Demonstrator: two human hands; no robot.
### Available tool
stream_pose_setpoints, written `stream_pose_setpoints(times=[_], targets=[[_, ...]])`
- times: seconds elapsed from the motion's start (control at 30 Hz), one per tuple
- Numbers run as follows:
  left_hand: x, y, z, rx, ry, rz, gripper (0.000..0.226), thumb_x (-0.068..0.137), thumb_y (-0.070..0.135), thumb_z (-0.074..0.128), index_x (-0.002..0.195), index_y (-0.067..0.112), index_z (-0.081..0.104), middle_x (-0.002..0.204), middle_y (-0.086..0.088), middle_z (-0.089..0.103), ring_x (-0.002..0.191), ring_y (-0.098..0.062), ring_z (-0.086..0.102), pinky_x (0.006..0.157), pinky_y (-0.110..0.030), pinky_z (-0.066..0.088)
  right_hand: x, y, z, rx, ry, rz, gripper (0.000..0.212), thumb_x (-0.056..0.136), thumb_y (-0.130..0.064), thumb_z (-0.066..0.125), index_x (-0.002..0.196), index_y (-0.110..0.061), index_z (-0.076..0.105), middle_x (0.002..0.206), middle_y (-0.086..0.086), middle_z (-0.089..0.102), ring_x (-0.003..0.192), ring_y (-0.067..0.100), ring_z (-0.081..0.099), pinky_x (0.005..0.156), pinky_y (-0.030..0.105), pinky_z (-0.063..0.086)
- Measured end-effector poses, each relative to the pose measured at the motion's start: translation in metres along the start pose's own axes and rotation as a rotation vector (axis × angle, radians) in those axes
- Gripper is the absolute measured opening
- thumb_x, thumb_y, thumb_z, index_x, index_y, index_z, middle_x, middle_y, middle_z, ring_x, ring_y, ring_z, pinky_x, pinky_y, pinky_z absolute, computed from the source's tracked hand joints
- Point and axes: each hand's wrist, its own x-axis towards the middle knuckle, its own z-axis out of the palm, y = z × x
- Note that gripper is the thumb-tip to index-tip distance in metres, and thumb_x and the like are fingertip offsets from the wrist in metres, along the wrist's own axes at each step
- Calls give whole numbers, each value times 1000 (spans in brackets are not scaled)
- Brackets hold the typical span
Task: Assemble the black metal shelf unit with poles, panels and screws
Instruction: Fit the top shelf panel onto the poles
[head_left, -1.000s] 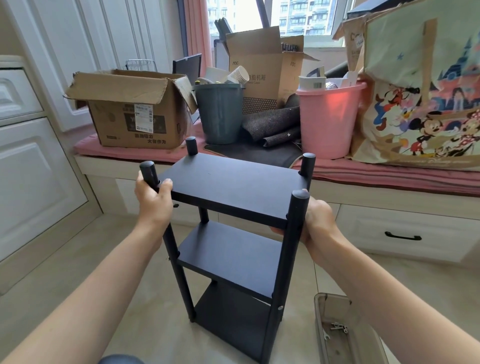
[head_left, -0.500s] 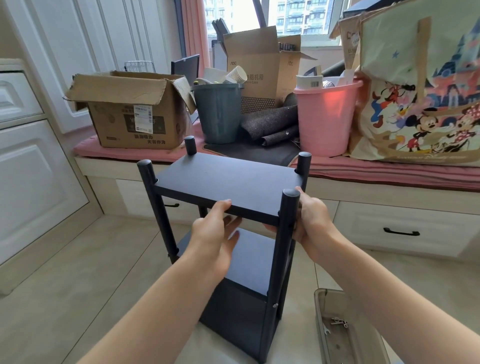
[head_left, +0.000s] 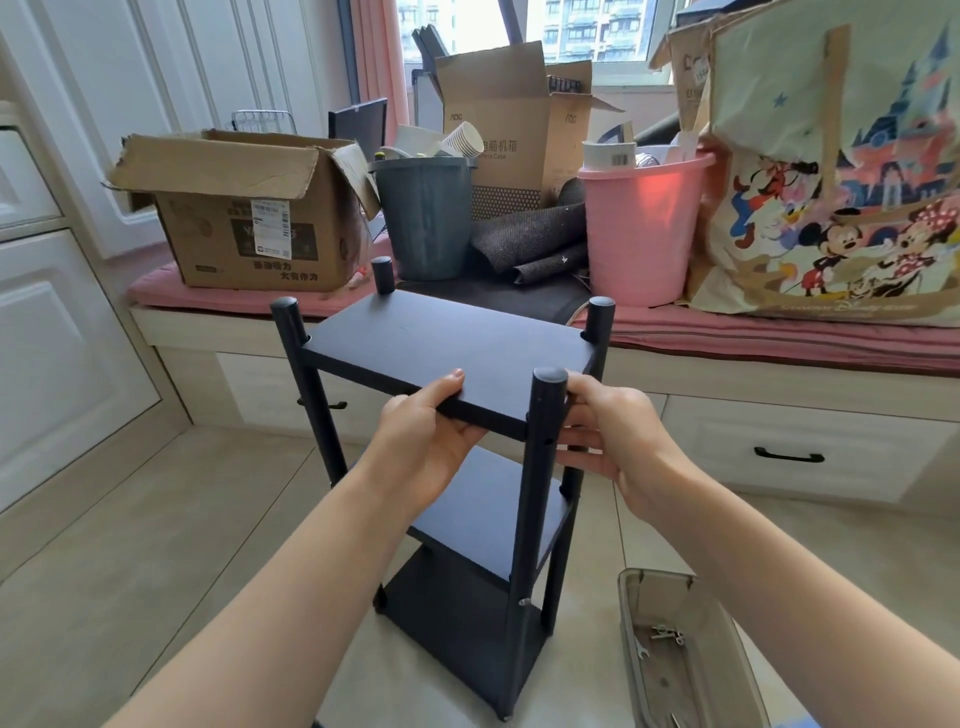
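Note:
The black shelf unit (head_left: 447, 343) stands upright on the tiled floor, three panels fixed between its black poles. My left hand (head_left: 423, 434) grips the near edge of the top panel, thumb on top and fingers underneath. My right hand (head_left: 605, 426) holds the right side of the unit behind the near right pole (head_left: 540, 452), its fingers curled toward the panel's end. A screw head shows low on that pole.
A clear plastic tray (head_left: 680, 649) with a small wrench and screws lies on the floor at the right. Behind the shelf runs a window bench (head_left: 753, 343) with a cardboard box (head_left: 244, 213), a grey bin (head_left: 423, 213), a pink bucket (head_left: 641, 228) and a cartoon bag (head_left: 841, 182).
My left hand let go of the near left pole, crossed to the right and took the front edge of the top panel. The right hand stayed by the near right pole.

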Motion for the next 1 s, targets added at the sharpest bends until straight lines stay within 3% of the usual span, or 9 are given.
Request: stream_pose_setpoints(times=[0.2,0.37,0.43,0.5,0.57,0.67,0.73,0.87,1.0], targets=[[8,15,-8,38,-35,-83,15,101,11,54,109,1,62,104,-15,77,91,-28,76,67,-36,63,-2,-3,2,62,-57,72,29,97,-31,60,98,-4,67,87,13,77,79,28,76,69,36,61],[2,12,-2,82,74,-47,12,99,9,60,107,1,62,94,-13,78,83,-25,77,67,-35,63,-4,-8,4,426,-107,163,28,96,-8,59,121,3,54,101,26,73,86,38,74,64,39,62],[-3,12,0,136,180,60,31,95,5,64,125,3,54,105,-17,74,83,-24,77,70,-35,64,-5,-9,5,474,-115,177,29,96,-5,58,123,4,52,105,28,71,88,39,74,64,41,62],[-9,14,-8,228,261,197,76,92,4,69,152,19,26,128,-15,63,95,-25,75,77,-36,63,-4,-10,5,492,-116,184,27,96,-5,58,121,4,53,106,28,71,89,40,73,64,41,62],[-18,15,-12,484,301,291,99,89,14,75,157,39,8,154,-8,38,123,-28,62,96,-44,57,-4,-9,4,496,-119,186,26,96,-5,57,121,3,52,105,28,71,89,40,73,65,42,63],[-31,11,-12,1012,270,455,98,81,43,79,156,46,14,165,10,2,148,-26,29,116,-48,36,-4,-9,4,489,-118,177,31,96,-4,57,124,5,51,105,29,71,90,40,73,67,43,63],[-38,9,-7,1217,155,544,95,73,64,68,154,46,23,163,21,-2,150,-22,22,117,-46,34,-3,-9,4,485,-121,176,32,96,-5,57,125,5,50,104,29,71,89,40,73,65,42,63],[-40,5,-8,1495,73,502,101,63,83,51,153,43,32,164,28,0,153,-16,12,119,-56,26,-3,-9,3,481,-109,165,34,96,-6,58,127,7,50,103,29,71,87,40,74,61,39,62],[-34,-1,-12,1685,45,617,103,61,92,35,151,41,39,167,20,3,155,-23,-14,122,-56,-7,-2,-8,4,482,-123,164,36,96,-6,58,129,8,49,105,29,70,89,39,73,65,40,62]])
